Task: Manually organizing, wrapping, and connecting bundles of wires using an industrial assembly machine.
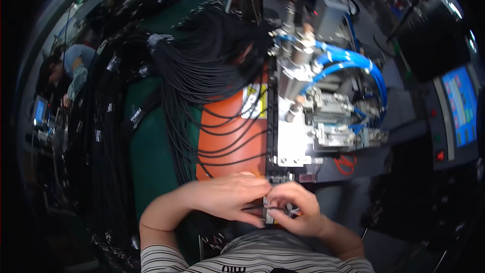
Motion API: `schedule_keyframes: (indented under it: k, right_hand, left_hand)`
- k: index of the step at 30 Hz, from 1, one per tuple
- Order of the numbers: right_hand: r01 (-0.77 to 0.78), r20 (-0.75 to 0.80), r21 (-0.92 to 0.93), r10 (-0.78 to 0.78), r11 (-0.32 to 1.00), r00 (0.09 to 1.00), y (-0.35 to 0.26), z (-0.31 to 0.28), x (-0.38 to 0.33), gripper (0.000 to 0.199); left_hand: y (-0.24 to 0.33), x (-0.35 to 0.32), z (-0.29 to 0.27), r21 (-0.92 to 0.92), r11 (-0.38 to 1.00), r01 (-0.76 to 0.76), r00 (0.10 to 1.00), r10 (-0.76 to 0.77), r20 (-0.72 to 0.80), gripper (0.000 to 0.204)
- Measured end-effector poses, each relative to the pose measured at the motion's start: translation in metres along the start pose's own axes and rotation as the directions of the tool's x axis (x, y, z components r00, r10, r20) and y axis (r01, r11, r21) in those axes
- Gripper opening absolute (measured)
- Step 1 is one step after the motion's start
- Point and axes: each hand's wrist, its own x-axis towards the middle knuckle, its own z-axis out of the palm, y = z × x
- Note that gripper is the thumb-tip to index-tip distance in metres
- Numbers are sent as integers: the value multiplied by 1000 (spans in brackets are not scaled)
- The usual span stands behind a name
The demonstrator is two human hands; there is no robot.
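Both hands meet just below the near edge of the press [293, 136], over a thin black cable [255, 206]. Left hand [230, 197]: fingers curled, thumb and forefinger closed on the cable's end. Right hand [298, 215]: fingers pinched shut around a small grey connector [270, 212] at the same end; how the two parts sit together is hidden by the fingers.

Handling, judged: the cable is light, limp and smooth-jacketed, and will sag and slide unless held close to its tip. The connector is small, stiff, probably easily bent, so best gripped by its sides.

Edges: the press's black front rail [273, 121] lies just above the hands. An orange pad [227, 131] left of the press is draped with cable loops running up to a large bundle [207, 55].

Room: crowded left of the press by cable; open only toward the body. Screen [459, 106] well right of the press.
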Motion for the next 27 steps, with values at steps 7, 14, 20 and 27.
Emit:
schedule_keyframes:
  k: [7, 14, 20, 27]
  right_hand:
    - [109, 101, -193, -91, 975, 991, 1, 18, 10, 22]
    - [99, 52, -316, -87, 944, 995, -2, 24, 13, 22]
    - [95, 58, -288, -82, 953, 995, 2, 24, 16, 21]
    - [101, 71, -264, -85, 959, 994, 4, 22, 17, 20]
  left_hand:
    - [-122, 71, -133, 178, 941, 286, 724, -91, -684, 25]
    - [-207, 184, -194, 212, 750, 626, 742, -490, -458, 35]
    - [-227, 214, -210, 317, 581, 750, 661, -646, -381, 73]
    - [-241, 208, -227, 332, 647, 687, 727, -612, -313, 64]
